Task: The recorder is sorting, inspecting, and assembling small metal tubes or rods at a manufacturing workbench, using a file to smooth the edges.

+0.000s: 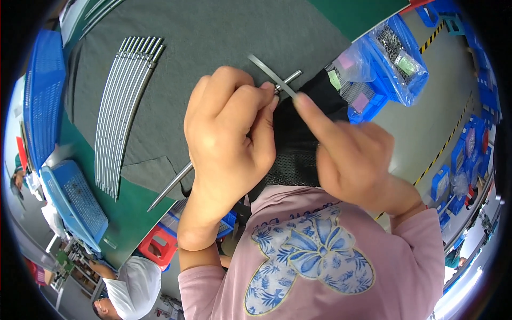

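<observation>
My left hand [229, 133] is closed around a slim silver metal rod [170, 185]. The rod slants from the lower left up to the right, and its stepped end sticks out past my thumb and fingertips. In my right hand [354, 157], slightly blurred, is a narrow flat file [262, 66], with the index finger stretched along it. The file crosses the rod close to that stepped end; whether they touch is hard to tell. The file's handle end is hidden in my palm.
A row of several similar metal rods [121, 114] lies side by side on the grey cloth [213, 37] at left. Blue baskets [74, 200] stand at the left table edge. At right are a blue bin [418, 80] of small metal parts and a red stool [159, 246] sits below left.
</observation>
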`<state>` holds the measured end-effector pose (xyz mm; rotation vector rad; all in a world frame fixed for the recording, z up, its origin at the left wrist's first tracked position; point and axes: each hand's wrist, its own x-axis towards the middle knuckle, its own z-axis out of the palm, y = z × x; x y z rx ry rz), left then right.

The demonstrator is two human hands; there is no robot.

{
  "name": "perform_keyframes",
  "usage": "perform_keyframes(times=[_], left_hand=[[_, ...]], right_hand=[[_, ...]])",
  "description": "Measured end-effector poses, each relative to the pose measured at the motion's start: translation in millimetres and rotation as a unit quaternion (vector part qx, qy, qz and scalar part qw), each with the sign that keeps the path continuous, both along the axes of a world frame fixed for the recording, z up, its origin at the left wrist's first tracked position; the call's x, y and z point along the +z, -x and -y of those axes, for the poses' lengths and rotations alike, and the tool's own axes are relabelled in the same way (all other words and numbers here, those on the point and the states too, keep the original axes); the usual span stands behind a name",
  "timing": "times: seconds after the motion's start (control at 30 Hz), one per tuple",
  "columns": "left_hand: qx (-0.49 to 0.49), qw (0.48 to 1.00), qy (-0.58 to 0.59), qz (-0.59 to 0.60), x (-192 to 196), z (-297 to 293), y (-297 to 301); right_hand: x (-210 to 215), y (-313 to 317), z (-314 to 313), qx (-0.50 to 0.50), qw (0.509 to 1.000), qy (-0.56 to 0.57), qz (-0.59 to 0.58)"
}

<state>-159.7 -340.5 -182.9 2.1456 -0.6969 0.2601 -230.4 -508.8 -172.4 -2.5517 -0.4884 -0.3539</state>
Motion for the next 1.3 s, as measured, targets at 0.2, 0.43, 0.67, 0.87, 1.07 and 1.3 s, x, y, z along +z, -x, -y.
perform_keyframes(times=[0.2, 0.43, 0.67, 0.87, 1.07, 1.3], left_hand=[[-0.007, 1.0, 0.014, 0.004, -2.3, -1.3, -2.5], [-0.014, 1.0, 0.006, -0.009, 1.0, -2.2, -2.5], [-0.008, 1.0, -0.002, -0.005, 1.0, -1.7, -1.4], [-0.009, 1.0, 0.006, -0.012, -0.6, -0.1, -1.6], [-0.014, 1.0, 0.005, -0.013, 0.0, -0.6, -1.5], [-0.014, 1.0, 0.001, -0.004, 0.3, -2.1, -2.1]], right_hand=[[-41.1, 19.8, -2.2, -0.012, 0.999, -0.036, 0.034], [-60.3, -2.5, -17.5, -0.023, 0.987, -0.088, 0.129], [-52.3, -17.3, -21.0, -0.022, 0.988, -0.089, 0.125], [-70.0, -1.5, -19.3, -0.064, 0.982, -0.097, 0.146], [-75.9, 13.3, -17.1, -0.069, 0.986, -0.091, 0.121], [-50.6, -9.8, -20.8, -0.06, 0.987, -0.069, 0.131]])
